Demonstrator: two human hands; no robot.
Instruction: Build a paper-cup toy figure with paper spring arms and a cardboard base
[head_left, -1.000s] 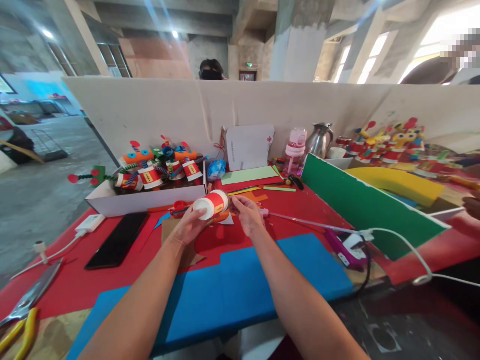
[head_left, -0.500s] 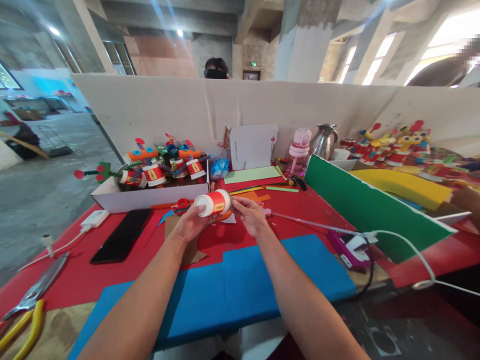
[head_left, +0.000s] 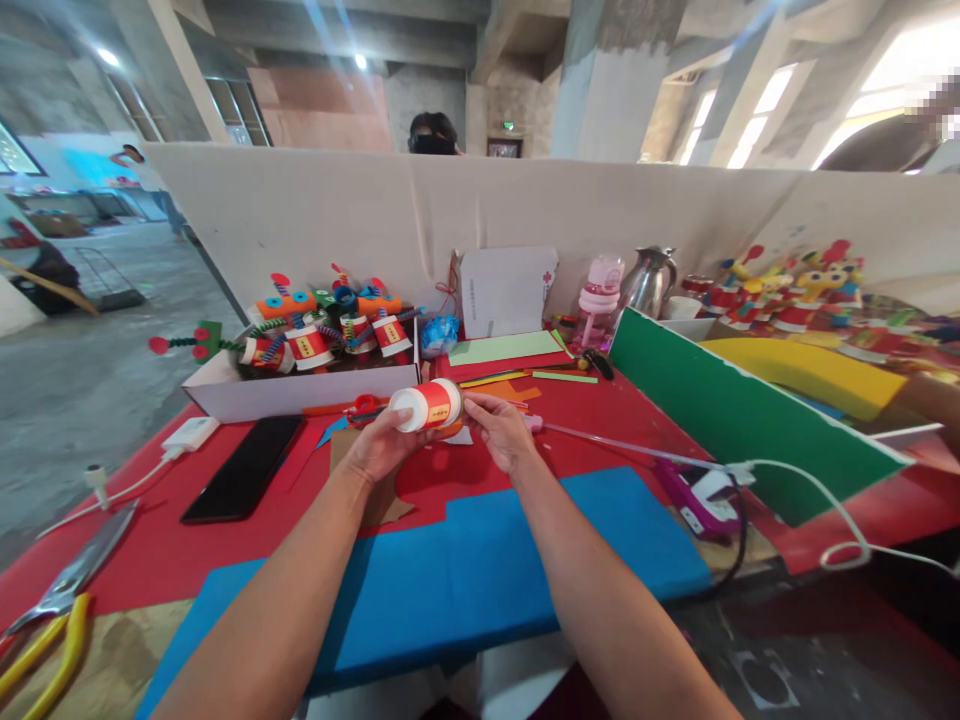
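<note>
My left hand (head_left: 379,450) is closed around a paper cup (head_left: 427,406) lying sideways, white base toward me. My right hand (head_left: 499,430) pinches the cup's far rim with its fingertips. Red scissors (head_left: 360,407) lie on the worktop (head_left: 187,550) just beyond my left hand.

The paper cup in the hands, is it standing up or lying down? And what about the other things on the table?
paper cup: on its side, held off the table.
left hand: closed around the cup.
right hand: fingers at the cup's mouth end.
phone: flat, screen dark.
white box: open, full of finished cup figures.
pink bottle: upright, lid on.
metal jug: upright.
scissors: lying flat.
</note>
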